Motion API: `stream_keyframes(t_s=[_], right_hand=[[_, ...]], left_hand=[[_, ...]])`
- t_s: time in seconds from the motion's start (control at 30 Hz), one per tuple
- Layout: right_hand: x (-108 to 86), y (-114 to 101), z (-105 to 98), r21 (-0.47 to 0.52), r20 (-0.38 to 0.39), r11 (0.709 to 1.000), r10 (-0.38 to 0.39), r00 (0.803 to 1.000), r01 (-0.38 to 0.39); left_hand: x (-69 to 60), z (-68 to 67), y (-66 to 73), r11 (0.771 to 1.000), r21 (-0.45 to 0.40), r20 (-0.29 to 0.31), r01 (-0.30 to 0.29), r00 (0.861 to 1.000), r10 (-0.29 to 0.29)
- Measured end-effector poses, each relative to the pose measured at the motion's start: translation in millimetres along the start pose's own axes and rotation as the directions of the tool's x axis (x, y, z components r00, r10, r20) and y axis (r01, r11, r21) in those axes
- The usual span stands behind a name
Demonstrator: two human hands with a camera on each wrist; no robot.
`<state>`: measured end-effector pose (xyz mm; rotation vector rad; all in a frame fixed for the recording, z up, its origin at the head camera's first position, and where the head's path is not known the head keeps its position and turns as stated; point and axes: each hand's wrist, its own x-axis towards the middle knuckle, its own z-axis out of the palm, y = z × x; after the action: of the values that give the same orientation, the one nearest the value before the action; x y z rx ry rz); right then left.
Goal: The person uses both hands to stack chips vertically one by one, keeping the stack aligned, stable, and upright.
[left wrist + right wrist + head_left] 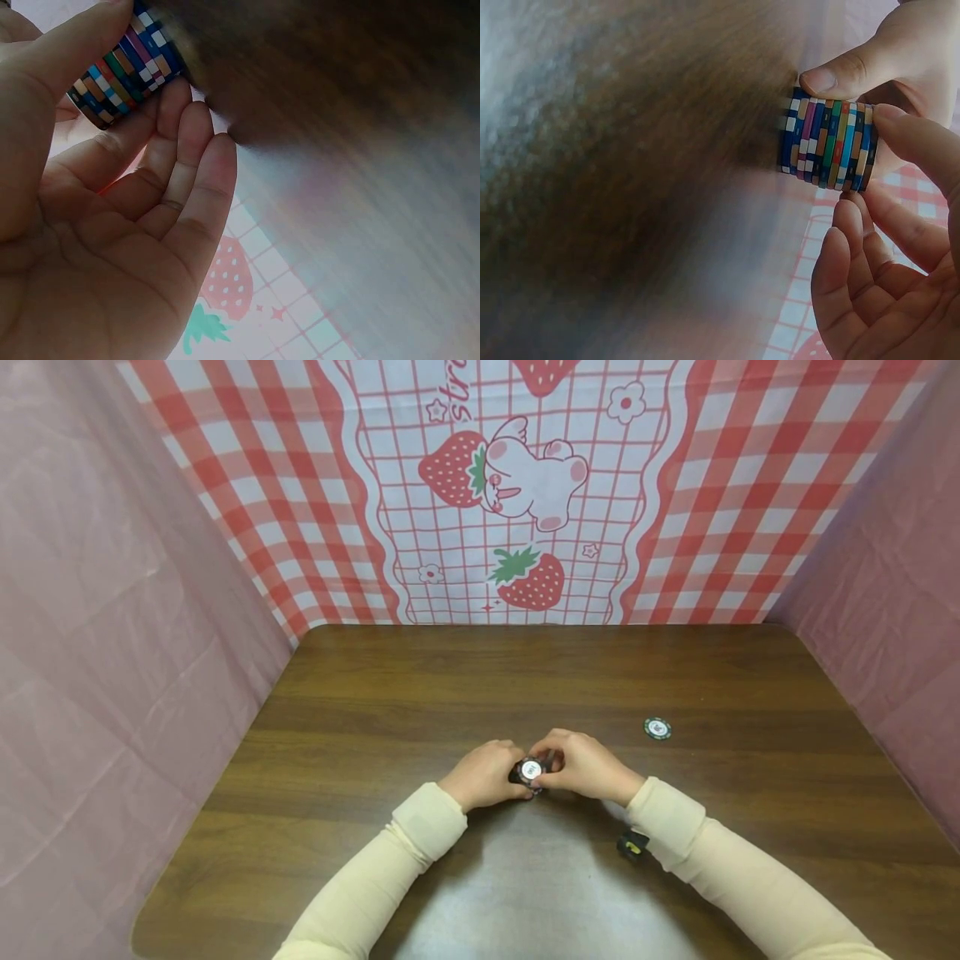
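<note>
A stack of poker chips (531, 770) stands upright on the wooden table, its edges striped in many colours and a white disc on its top chip. My left hand (486, 775) grips the stack's side; the left wrist view shows its thumb across the chips (124, 71). My right hand (588, 767) pinches the top end of the stack (829, 142) between thumb and index finger. Its other fingers (832, 262) curl loosely beside the chips. A single green-edged poker chip (657, 728) lies flat beyond my right hand, touching neither hand.
A small dark object with a yellow patch (632, 846) sits beside the right sleeve (667, 822), which partly hides it. Behind the table (450, 668) hangs a red checked cloth (525, 527). Pinkish curtains (135, 610) stand at both sides.
</note>
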<state>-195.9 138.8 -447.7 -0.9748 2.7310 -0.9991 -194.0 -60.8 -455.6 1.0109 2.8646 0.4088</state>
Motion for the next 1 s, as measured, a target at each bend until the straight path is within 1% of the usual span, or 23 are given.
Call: stream_keyframes(t_s=[0.27,0.5,0.63,0.83,1.0], right_hand=[[-2.3,3.2,-4.6,0.059,-0.041,0.998,0.035,0.999,-0.033],[-7.5,9.5,-18.9,0.105,-0.095,0.991,0.098,0.991,-0.088],[-12.0,17.2,-27.9,0.113,-0.136,0.984,0.151,0.979,-0.136],[-22.4,30.8,-41.8,0.120,-0.198,0.973,0.218,0.956,-0.197],[-33.4,40.0,-53.3,0.123,-0.221,0.960,0.272,0.937,-0.250]], left_hand=[[1.4,0.9,0.0,1.000,0.013,0.008,0.017,1.000,-0.017],[0.3,1.5,-0.6,1.000,0.008,0.002,0.013,1.000,-0.013],[-0.8,1.3,-0.6,1.000,0.007,-0.014,0.001,1.000,-0.001],[0.1,1.1,0.1,1.000,0.016,0.004,0.020,1.000,-0.020],[0.2,1.8,0.3,0.999,0.028,0.015,0.023,1.000,-0.023]])
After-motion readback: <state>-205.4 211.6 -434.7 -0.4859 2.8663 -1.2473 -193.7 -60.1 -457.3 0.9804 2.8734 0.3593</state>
